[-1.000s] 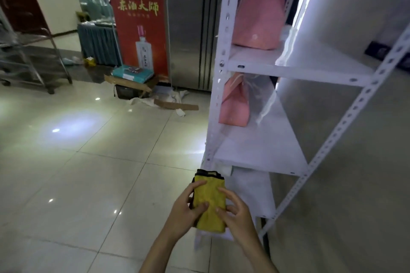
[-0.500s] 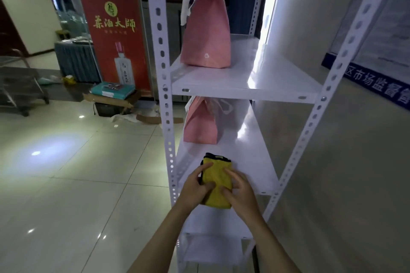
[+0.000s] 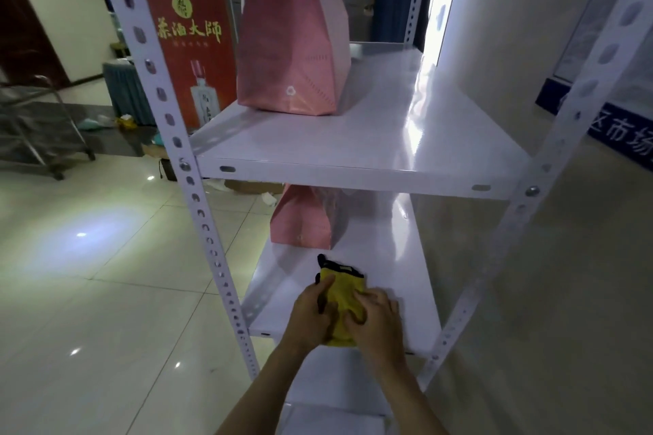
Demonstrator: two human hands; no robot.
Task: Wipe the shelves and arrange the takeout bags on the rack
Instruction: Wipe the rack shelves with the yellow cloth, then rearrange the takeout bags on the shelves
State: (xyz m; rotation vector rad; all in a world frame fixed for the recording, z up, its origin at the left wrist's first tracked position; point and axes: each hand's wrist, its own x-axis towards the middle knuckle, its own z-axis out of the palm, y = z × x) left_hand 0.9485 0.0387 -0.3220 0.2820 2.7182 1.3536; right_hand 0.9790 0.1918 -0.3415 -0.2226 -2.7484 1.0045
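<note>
A folded yellow cloth [image 3: 344, 290] with a black edge is held between both hands over the front of the white rack's lower shelf [image 3: 399, 279]. My left hand [image 3: 311, 314] grips its left side, thumb on top. My right hand [image 3: 376, 320] pinches its right side with curled fingers. A large pink takeout bag [image 3: 293, 46] stands upright at the back left of the upper shelf [image 3: 371, 148]. A smaller pink takeout bag [image 3: 304, 219] stands at the back left of the lower shelf, its top hidden by the shelf above.
The rack's perforated white posts [image 3: 198, 201] frame the shelves; a beige wall [image 3: 565, 293] runs along the right. A red banner [image 3: 192, 42], a metal cart [image 3: 39, 120] and cardboard litter [image 3: 247, 185] stand behind on the glossy tiled floor [image 3: 106, 293]. Another shelf [image 3: 335, 395] lies below.
I have stepped closer and turned toward the rack. Both hands carried the yellow cloth from in front of the rack up over the lower shelf's front.
</note>
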